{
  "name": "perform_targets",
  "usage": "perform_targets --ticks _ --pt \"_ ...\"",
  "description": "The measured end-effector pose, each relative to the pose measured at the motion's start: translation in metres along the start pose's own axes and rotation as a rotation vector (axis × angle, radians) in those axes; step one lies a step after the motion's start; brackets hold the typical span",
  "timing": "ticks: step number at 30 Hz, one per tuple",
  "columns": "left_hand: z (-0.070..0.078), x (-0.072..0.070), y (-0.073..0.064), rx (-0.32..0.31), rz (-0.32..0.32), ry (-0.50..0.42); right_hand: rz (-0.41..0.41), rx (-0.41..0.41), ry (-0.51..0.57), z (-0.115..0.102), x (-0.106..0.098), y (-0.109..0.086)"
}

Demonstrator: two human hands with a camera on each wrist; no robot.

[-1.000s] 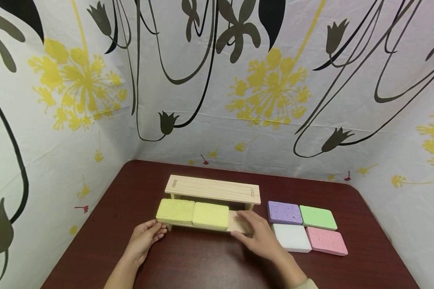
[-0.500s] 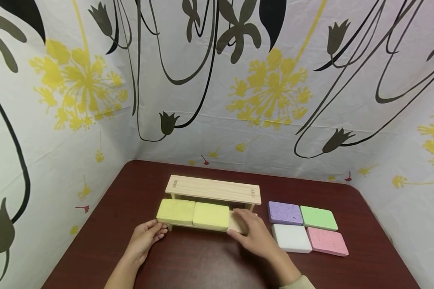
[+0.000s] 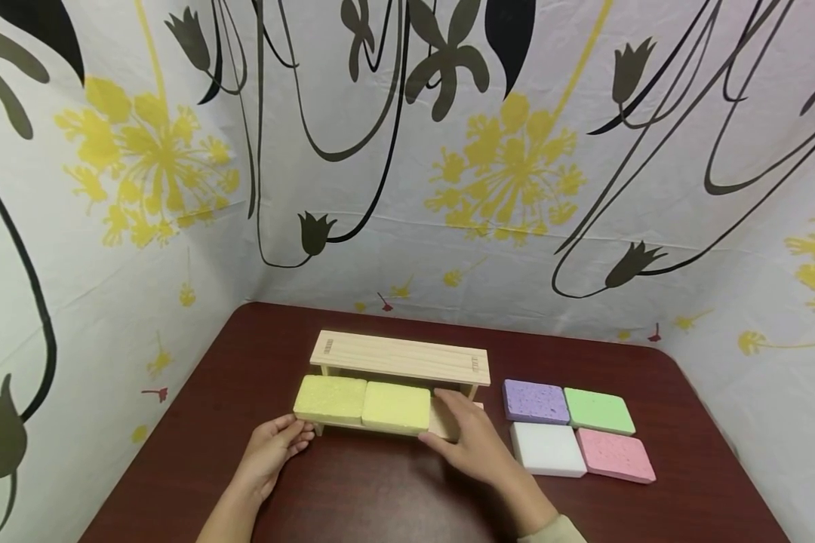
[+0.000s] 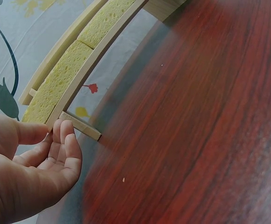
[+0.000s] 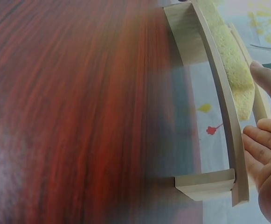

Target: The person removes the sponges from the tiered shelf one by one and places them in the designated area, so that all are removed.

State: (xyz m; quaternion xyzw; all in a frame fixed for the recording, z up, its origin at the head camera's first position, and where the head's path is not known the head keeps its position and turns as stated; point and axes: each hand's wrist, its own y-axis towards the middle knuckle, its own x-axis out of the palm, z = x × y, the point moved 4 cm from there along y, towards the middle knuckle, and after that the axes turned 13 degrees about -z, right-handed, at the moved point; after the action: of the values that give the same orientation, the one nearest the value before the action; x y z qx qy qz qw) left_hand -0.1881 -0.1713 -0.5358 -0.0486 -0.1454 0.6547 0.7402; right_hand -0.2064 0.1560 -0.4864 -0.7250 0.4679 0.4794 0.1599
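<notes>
A two-tier wooden shelf point(image 3: 401, 354) stands on the table, its lower step in front. Two yellow sponges lie side by side on that step: the left yellow sponge point(image 3: 330, 398) and the right yellow sponge point(image 3: 397, 406). My left hand point(image 3: 272, 449) pinches the step's left end, thumb at the board's edge beside the sponge and fingers curled below, as the left wrist view shows. My right hand point(image 3: 472, 441) is over the step's bare right part, thumb and fingers extended, with the thumb tip and index fingertip right at the right sponge's end.
To the right of the shelf lie a purple sponge point(image 3: 535, 400), a green sponge point(image 3: 598, 411), a white sponge point(image 3: 548, 449) and a pink sponge point(image 3: 614, 455), grouped in two rows. A patterned cloth point(image 3: 394, 166) hangs behind the dark red table point(image 3: 367, 498) and along both sides.
My right hand has slid left along the lower step until its fingertips are at the right yellow sponge. The left hand keeps its place.
</notes>
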Motion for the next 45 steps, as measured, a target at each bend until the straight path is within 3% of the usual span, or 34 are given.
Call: perform_targets --ticks 20,33,45 --pt "0.0 0.0 -0.001 -0.009 0.003 -0.003 -0.055 -0.002 -0.005 -0.007 0.008 0.011" --pt "0.0 -0.001 0.0 -0.012 0.002 -0.003 0.041 -0.056 -0.02 -0.006 0.001 0.005" --pt "-0.001 -0.001 0.0 -0.014 0.01 -0.003 0.108 -0.125 0.02 0.004 -0.014 -0.016"
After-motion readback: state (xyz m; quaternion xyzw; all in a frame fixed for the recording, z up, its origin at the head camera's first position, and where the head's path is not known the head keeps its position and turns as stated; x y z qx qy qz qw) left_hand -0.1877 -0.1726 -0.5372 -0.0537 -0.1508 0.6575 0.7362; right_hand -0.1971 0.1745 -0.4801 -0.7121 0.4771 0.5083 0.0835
